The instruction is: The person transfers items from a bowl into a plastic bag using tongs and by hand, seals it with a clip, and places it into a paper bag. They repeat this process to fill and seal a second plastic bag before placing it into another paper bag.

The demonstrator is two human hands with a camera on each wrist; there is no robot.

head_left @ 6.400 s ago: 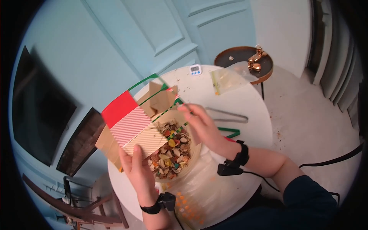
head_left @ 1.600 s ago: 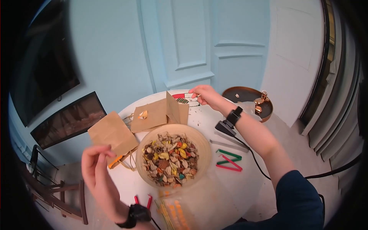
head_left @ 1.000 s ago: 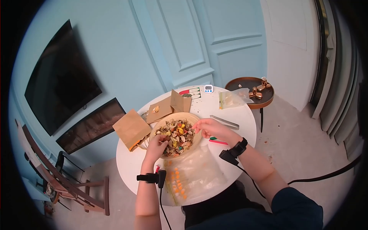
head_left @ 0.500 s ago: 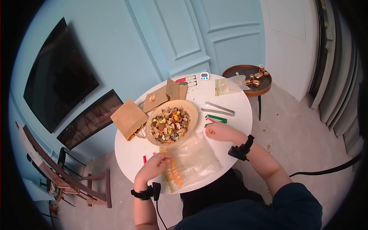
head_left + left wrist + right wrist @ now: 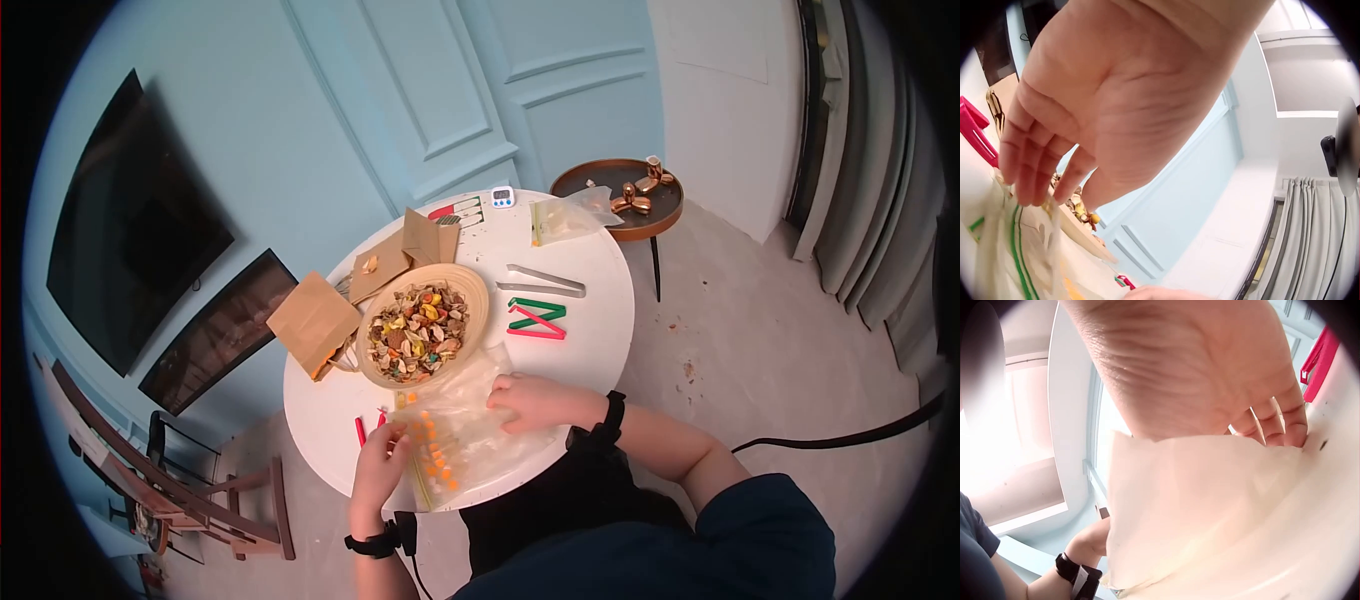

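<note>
A clear plastic bag [image 5: 472, 432] with orange marks lies on the near part of the round white table [image 5: 325, 440]. My left hand [image 5: 378, 468] pinches its zip edge at the left; in the left wrist view that hand's [image 5: 1129, 94] fingertips meet the plastic beside a green zip line. At the bag's right side my right hand [image 5: 540, 402] grips the plastic. Raised film [image 5: 1197, 512] covers that hand's [image 5: 1210, 369] thumb in the right wrist view. Just beyond the bag stands a round wooden bowl [image 5: 478, 318] of dried petals and pods.
Brown paper bags [image 5: 312, 318] stand behind and left of the bowl. Metal tongs [image 5: 545, 288], green clips [image 5: 540, 304] and pink clips [image 5: 538, 335] lie at the right. Farther back are a timer [image 5: 502, 197], another plastic bag [image 5: 565, 218] and a side table [image 5: 640, 232].
The red, striped sheet held earlier lies at the table's back. Both hands have come back from the bowl to the plastic bag; the right moved left and nearer the body, and its side of the bag has been lifted.
</note>
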